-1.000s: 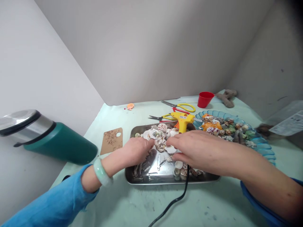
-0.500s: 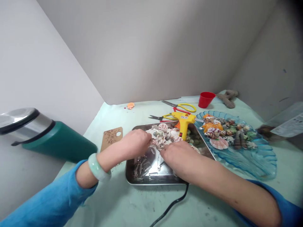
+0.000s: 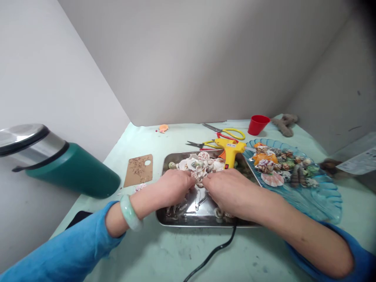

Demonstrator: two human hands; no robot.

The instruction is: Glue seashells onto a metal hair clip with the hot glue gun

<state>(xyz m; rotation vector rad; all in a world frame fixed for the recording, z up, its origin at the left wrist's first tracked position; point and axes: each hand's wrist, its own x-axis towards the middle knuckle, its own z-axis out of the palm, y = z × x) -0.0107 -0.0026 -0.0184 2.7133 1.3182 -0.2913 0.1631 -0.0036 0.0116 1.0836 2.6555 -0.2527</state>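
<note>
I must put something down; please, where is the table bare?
Bare table: in front of the tray, left of the cord, and between the brown card and the scissors. Crowded: the tray, with shells, glue gun, left hand and right hand.

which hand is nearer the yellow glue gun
Right: the right hand is just on the near side of the glue gun; the left hand is farther, to its left.

the shells (image 3: 200,166) are mostly white, some speckled reddish brown; the tray (image 3: 207,216) is silver. the glue gun (image 3: 231,150) is bright yellow, its cord (image 3: 217,249) black. the plate (image 3: 323,201) is blue, the cup (image 3: 258,125) red, the bottle (image 3: 76,172) green and silver.
</note>
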